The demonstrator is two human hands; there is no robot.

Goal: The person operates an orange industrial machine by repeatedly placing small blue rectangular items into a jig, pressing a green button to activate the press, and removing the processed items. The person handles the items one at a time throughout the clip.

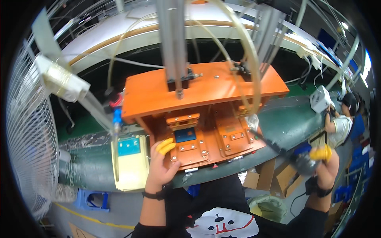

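Orange two-station press fixture [206, 81], head view, sits on the green worktop [293, 113], two upright metal cylinders [171, 39] rising from its top. Blue plate [185, 135] lies in the left jig [191, 148], toward its back; right jig [234, 135] beside it, screws showing. Left hand [159, 168] at the left jig's near left corner: thumb spread from the fingers, yellow finger cots [165, 146] just beside the blue plate, nothing seen in its grasp. Touching the jig or just over it, cannot tell. Right hand [323, 160], well out to the right, is closed round a dark long-nosed tool [303, 163], nose pointing left toward the right jig; blurred, exact kind unclear. Yellow on those fingers too.

Left of the fixture: pale yellow stack [131, 174] with a teal sheet [128, 146] on top. Far left, white wire-guard fan [29, 131]. Below the worktop: blue stool [92, 199] left, open cardboard boxes [285, 180] and a bag-lined bin [270, 208] right. Far right, co-worker [342, 126] by a white boxy device [320, 99].
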